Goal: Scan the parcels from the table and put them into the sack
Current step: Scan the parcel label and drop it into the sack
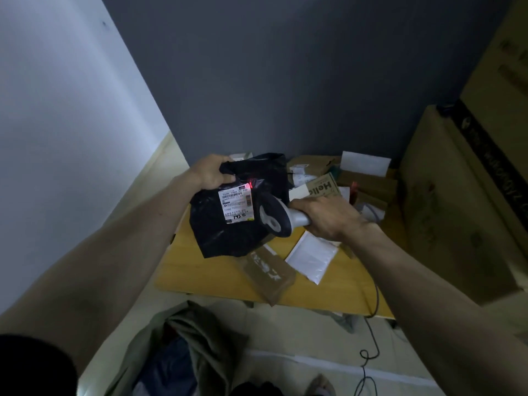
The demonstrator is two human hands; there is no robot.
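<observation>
The left hand (213, 172) pinches the far left corner of a black plastic parcel (228, 232), fingers curled round the crumpled film, and holds it up over the left part of the tabletop (205, 270). A white shipping label (236, 206) faces the camera, and a red spot of scanner light (250, 184) sits at the label's far right corner. The right hand (328, 218) has its grip closed round the grey handle of a barcode scanner (275, 217) — the scanner's dark head points left at the label, just beside the parcel.

On the yellow tabletop lie more parcels: a brown padded envelope (270, 274) at the near edge, a white mailer (313, 257) to its right, and a heap of cardboard boxes (368, 181) at the far right, one with green print (323, 185) beginning "Hell". A black cable (371, 338) trails from the near right of the tabletop down to the floor.

The sack (205, 338) — olive fabric, mouth open — stands on the floor in front of the tabletop, with dark items inside. Large cardboard cartons (457, 195) are stacked at the right.
</observation>
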